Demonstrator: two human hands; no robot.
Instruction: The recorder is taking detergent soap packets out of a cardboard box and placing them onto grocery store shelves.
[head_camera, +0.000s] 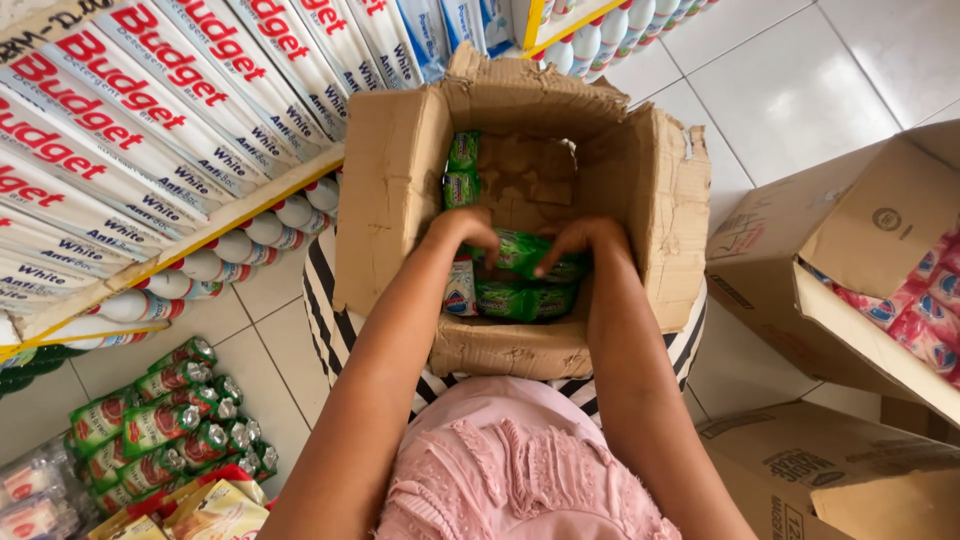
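Fingers of left hand (468, 228) and right hand (580, 240) curled on green packets (525, 255) inside open box (395, 190); more packets stacked below and at far left

The floor (790, 90) is of large pale tiles with thin dark joints, lit by soft daylight. Left of the floor, a shelf (190, 240) with a yellow edge carries long white bars above and white bottles (250, 240) below. Right of it stand brown cartons (800, 230), one holding pink packets (925, 310).
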